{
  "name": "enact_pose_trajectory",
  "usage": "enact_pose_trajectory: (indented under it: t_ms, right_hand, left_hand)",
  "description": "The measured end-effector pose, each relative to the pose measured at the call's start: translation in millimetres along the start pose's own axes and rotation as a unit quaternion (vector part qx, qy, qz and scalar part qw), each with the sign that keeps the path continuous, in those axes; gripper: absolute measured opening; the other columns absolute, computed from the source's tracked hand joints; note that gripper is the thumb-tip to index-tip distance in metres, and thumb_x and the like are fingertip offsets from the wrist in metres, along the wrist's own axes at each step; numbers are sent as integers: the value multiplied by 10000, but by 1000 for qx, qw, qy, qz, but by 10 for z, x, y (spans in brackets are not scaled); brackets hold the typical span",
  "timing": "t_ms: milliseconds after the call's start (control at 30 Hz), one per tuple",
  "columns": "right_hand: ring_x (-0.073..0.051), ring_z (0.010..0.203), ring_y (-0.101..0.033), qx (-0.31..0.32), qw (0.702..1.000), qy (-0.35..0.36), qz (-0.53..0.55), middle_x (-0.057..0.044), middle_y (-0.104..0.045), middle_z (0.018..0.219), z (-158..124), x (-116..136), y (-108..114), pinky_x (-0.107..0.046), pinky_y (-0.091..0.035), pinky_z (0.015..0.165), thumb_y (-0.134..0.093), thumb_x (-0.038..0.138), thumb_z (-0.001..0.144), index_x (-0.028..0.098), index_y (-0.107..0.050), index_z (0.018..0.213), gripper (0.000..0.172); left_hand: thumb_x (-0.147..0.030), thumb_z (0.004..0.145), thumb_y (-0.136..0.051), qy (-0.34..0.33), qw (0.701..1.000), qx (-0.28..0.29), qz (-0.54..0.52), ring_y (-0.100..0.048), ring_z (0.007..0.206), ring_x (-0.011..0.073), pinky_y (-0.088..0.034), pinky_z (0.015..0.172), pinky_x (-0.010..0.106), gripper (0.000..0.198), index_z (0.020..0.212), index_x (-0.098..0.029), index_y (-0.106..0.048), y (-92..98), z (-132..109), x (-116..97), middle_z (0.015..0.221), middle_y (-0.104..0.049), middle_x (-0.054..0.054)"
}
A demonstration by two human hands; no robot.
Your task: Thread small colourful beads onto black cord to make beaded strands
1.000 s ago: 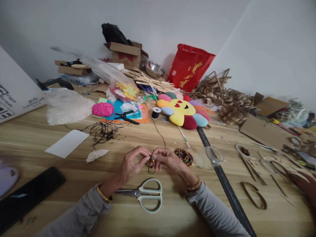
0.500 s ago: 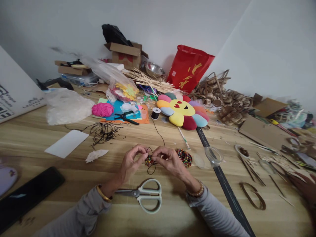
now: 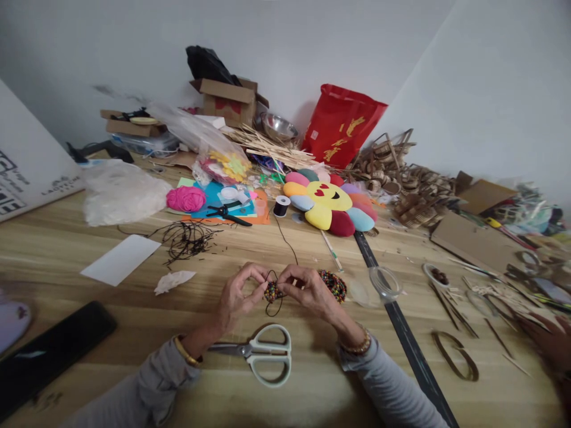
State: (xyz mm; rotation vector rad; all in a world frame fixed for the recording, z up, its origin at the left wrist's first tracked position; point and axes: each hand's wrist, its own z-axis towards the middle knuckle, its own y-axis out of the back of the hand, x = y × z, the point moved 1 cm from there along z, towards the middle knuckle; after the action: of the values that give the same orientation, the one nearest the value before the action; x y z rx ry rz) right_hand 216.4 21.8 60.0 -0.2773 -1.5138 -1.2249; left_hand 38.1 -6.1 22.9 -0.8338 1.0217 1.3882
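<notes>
Between my fingertips is a small cluster of multicoloured beads (image 3: 272,292) with black cord (image 3: 273,313) looped above and below it. My left hand (image 3: 236,300) pinches thumb and forefinger together at the left edge of the beads. From the other side, my right hand (image 3: 312,292) is closed in a pinch on the cord; its fingers hide part of it. A coiled string of similar beads (image 3: 335,286) lies just beyond my right hand. Scissors with pale handles (image 3: 267,355) rest on the table in front of my wrists, blades pointing left.
A black thread spool (image 3: 281,206) stands ahead, trailing cord toward my hands. Tangled black cord (image 3: 190,241), white paper (image 3: 121,260) and a phone (image 3: 57,356) lie left. A flower cushion (image 3: 330,199) sits beyond. Clear tape (image 3: 384,283) lies right; another person's hand (image 3: 546,339) is at the far right.
My fingertips have shifted slightly, and more of the bead cluster shows between them. Both hands keep their pinch. The other person's hand at the far right has moved a little.
</notes>
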Motion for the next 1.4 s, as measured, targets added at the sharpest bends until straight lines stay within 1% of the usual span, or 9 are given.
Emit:
enact_pose_trajectory:
  t_ms: [133,233,300,367,433,567,900,1167,1400]
  right_hand:
    - [-127,795,-587,-14,995,63,-72,-48,-619,919,-25,72,9,-220,-439,687,-559,177,895,160,-616,839,82]
    - [-144,902,-605,-6,986,88,-140,-96,-552,1175,-66,165,7,-246,-460,751,-504,174,928,167,-605,869,118]
    - [-151,925,-610,20,979,98,-177,-110,-516,1244,-92,208,-9,-260,-472,769,-444,168,955,171,-591,918,152]
    - [-158,928,-607,46,971,117,-203,-111,-546,1191,-112,220,-31,-260,-478,760,-399,171,973,176,-572,986,174]
    - [-147,852,-604,62,964,127,-224,-89,-593,1038,-128,206,-52,-240,-471,717,-380,165,979,175,-558,1024,184]
    - [-118,713,-550,74,951,128,-272,-45,-574,871,-151,186,-70,-209,-413,631,-392,142,972,170,-554,1036,177]
    - [-124,754,-543,99,942,123,-296,-48,-560,913,-132,228,-59,-212,-407,636,-425,86,932,168,-557,1051,196]
    - [-129,801,-553,110,933,113,-323,-43,-558,929,-138,249,-60,-215,-422,670,-449,79,926,180,-582,991,179]
    - [-119,738,-558,114,942,104,-298,-39,-569,888,-130,256,-29,-208,-405,629,-407,140,971,187,-551,1140,226]
  left_hand:
    - [-203,760,-593,17,999,11,29,-600,737,185,-455,721,302,86,682,-177,-568,5,16,8,724,-632,31]
    - [-214,745,-617,54,997,56,17,-585,684,179,-446,680,293,87,676,-171,-588,1,28,23,675,-625,19]
    - [-218,729,-642,74,994,85,-4,-574,675,172,-439,670,285,95,668,-164,-594,3,37,36,668,-618,16]
    - [-226,713,-662,88,991,99,-32,-560,670,163,-434,657,273,111,660,-158,-592,7,47,41,663,-607,14]
    - [-247,705,-682,108,987,104,-56,-554,671,162,-434,649,271,136,665,-152,-593,10,54,31,667,-603,16]
    - [-317,723,-694,146,978,106,-109,-570,696,180,-442,659,294,196,721,-139,-613,2,47,-20,708,-618,35]
    - [-347,672,-765,176,964,100,-170,-558,623,144,-413,585,263,258,710,-140,-615,-36,30,114,657,-612,15]
    - [-337,653,-771,225,947,141,-179,-575,583,148,-431,582,270,239,666,-123,-665,-21,62,84,608,-639,22]
    - [-336,662,-761,236,945,138,-180,-553,557,133,-420,563,260,237,672,-127,-651,-23,46,153,594,-617,13]
